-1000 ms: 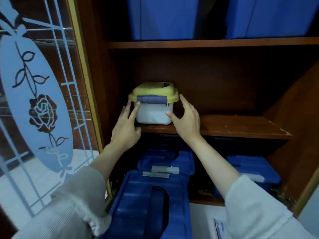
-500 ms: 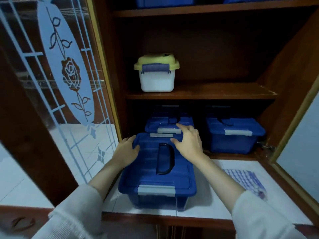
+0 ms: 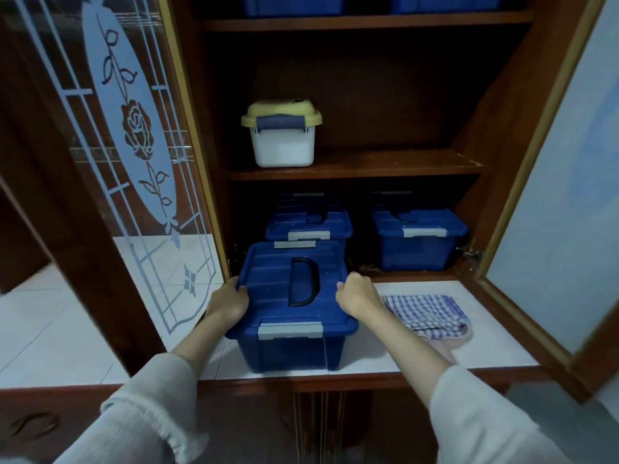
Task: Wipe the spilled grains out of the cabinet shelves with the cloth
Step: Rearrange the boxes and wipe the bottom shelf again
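A large blue lidded box with a black handle stands on the white tiled counter in front of the open cabinet. My left hand grips the lid's left rim and my right hand grips its right rim. The checked cloth lies folded on the counter just right of my right wrist, untouched. The middle shelf holds a white box with a yellow lid at its left. I cannot make out any grains on the dark shelves.
Two more blue boxes sit on the bottom shelf behind the big one. A glass door with a rose pattern stands open at the left, another door at the right. More blue bins fill the top shelf.
My hands left the yellow-lidded box on the middle shelf, dropped to the blue box on the counter, and slid from its lid top to grip both side rims. The view tilted down.
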`<move>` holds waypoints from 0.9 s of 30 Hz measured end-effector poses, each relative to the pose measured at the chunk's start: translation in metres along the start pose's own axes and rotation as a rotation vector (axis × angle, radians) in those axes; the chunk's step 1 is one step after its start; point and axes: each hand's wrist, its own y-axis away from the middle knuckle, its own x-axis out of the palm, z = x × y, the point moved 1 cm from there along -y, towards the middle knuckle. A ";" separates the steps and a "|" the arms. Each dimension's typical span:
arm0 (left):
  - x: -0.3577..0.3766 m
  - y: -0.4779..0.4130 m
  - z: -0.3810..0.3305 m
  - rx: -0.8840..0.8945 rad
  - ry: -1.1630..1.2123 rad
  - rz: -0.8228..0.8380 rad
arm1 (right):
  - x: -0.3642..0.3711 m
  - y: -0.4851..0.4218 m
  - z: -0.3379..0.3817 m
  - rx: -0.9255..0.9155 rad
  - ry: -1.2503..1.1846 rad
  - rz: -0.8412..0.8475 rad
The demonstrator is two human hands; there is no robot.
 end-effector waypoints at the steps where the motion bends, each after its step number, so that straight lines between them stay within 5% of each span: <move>1: -0.001 0.004 -0.001 -0.006 0.020 -0.014 | -0.001 0.003 -0.001 0.004 -0.022 -0.017; 15: -0.039 0.044 -0.052 0.123 0.291 -0.090 | -0.073 0.020 -0.004 -0.042 -0.496 -0.259; 27: -0.075 0.054 -0.180 0.406 0.957 -0.011 | -0.194 0.017 0.001 -0.247 -0.844 -0.548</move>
